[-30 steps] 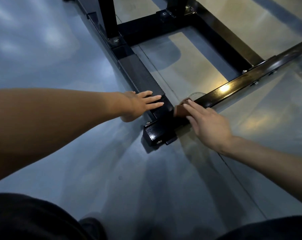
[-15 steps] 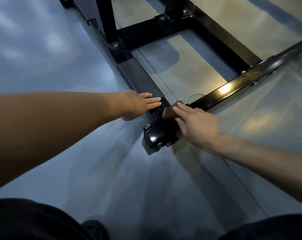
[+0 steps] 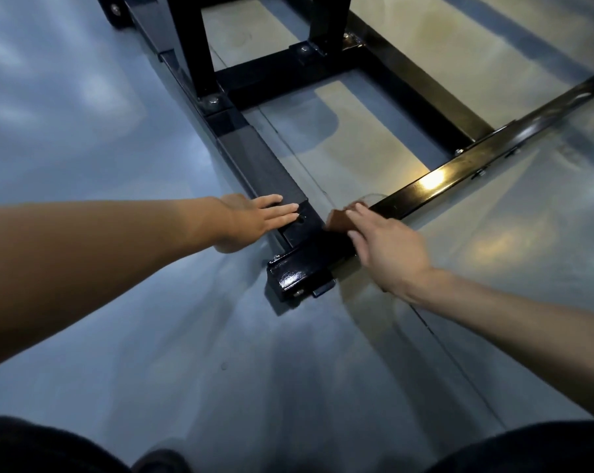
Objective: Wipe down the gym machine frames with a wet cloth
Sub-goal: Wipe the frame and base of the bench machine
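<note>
Brown cloth (image 3: 338,220) flattened on glossy square-tube frame (image 3: 425,186).

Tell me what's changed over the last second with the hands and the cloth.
The right hand slid the brown cloth along the frame toward the corner joint, then partway back. Nothing was picked up or released. The left hand stayed flat on the side rail.
</note>
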A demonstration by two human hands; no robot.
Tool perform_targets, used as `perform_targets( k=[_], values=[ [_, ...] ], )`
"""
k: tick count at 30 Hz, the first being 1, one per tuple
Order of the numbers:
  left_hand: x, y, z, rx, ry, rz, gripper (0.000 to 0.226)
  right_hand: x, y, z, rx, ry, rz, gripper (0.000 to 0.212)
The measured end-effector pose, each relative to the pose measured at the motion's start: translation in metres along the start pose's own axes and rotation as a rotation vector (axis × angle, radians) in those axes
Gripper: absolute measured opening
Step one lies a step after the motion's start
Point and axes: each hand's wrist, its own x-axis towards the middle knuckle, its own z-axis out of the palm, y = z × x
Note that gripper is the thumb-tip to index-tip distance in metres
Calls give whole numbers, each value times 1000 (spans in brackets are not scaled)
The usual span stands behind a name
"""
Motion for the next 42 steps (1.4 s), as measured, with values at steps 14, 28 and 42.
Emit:
perform_targets(
  k=[14, 28, 42],
  values=[
    [3, 24, -16, -237, 209, -143, 75, -8, 74, 3, -15, 14, 63, 51],
    [11, 53, -35, -598, 232, -262, 60, 5, 103, 0, 144, 40, 35, 48],
    [49, 80, -47, -654, 71, -339, 102, -2, 71, 13, 69, 36, -178, 50]
  ],
)
